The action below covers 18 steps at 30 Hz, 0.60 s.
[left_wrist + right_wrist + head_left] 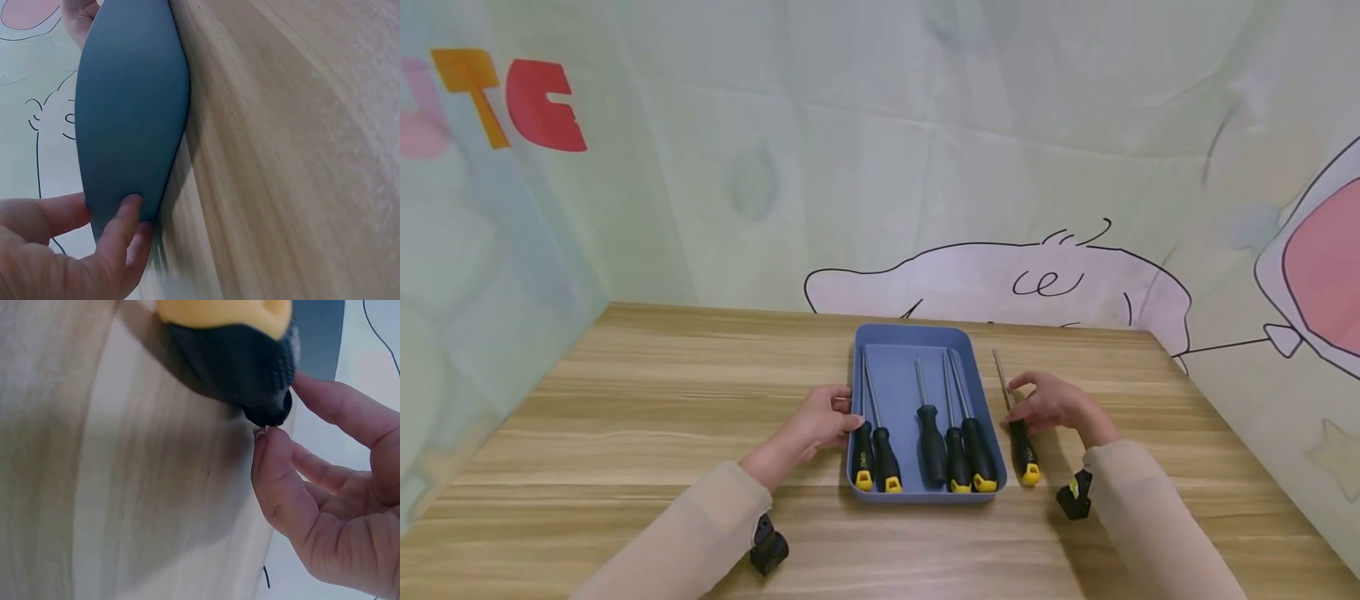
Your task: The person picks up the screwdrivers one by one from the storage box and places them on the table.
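A blue rectangular tray [895, 392] lies on the table with several black-and-yellow-handled screwdrivers in it. My left hand [822, 421] holds the tray's left wall, thumb at the rim and fingertips against the outer side [131, 112]. Just right of the tray, my right hand [1051, 402] pinches a screwdriver [1025, 450] where shaft meets handle. Its yellow butt end [225, 311] points towards me and its shaft away. Whether this screwdriver touches the table cannot be told. Inside the tray, two screwdrivers [886, 458] lie at the left and three [976, 454] at the right.
The wood-grain table [662, 433] extends on both sides of the tray. A printed cloth backdrop [880, 167] rises behind its back edge and along both sides. Small black cameras [768, 546] are strapped at both wrists.
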Available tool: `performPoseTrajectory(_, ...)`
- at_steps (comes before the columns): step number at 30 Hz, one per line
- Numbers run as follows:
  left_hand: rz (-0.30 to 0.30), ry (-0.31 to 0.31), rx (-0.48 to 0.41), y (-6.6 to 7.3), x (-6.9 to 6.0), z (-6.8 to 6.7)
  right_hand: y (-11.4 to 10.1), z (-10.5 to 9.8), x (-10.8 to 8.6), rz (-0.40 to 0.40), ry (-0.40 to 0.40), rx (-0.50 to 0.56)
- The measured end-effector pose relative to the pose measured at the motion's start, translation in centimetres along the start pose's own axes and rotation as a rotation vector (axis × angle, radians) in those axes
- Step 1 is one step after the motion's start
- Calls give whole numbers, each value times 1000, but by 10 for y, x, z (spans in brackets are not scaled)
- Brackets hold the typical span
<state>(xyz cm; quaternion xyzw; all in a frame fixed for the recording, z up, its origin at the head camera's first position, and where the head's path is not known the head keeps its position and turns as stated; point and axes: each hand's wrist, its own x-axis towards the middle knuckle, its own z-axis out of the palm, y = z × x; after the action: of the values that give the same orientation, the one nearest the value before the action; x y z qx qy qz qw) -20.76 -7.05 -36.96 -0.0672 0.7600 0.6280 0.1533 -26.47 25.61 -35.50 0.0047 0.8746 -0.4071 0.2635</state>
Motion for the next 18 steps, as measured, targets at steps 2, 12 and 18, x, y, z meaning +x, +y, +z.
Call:
performPoseTrajectory(2, 0, 1, 1, 0, 0, 0, -1, -1, -1, 3, -2, 1)
performPoseTrajectory(12, 8, -2, -4, -1, 1, -1, -7, -5, -3, -14, -17, 24)
performPoseTrajectory(18, 4, -6, -5, -1, 1, -1, -7, -8, -4, -37, -12, 20)
